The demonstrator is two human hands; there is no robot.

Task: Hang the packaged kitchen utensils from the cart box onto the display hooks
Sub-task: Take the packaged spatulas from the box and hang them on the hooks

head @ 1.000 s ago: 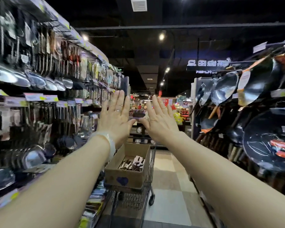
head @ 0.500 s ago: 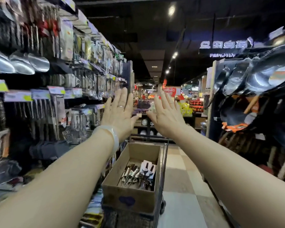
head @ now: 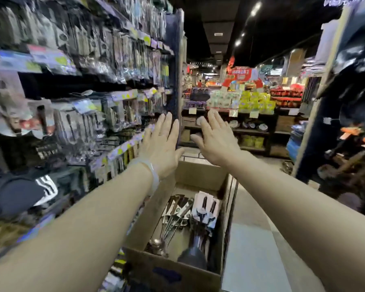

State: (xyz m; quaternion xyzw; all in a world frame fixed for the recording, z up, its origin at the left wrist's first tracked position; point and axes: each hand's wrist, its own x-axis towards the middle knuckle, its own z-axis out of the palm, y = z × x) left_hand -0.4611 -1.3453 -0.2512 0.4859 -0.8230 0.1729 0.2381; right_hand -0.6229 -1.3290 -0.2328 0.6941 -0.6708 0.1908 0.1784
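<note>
We've got our left hand [head: 163, 147] and right hand [head: 216, 140] up mid-frame, fingers straight, holding nothing, with the packaged utensils [head: 190, 209] lying in the cardboard box [head: 198, 175] at bottom center.

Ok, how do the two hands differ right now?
The left hand has a ring and a pale bracelet at the wrist; the right hand is bare. The left hand is nearer the display hooks; the right is on the aisle side. Both are open, fingers straight, empty, raised over the box.
</note>
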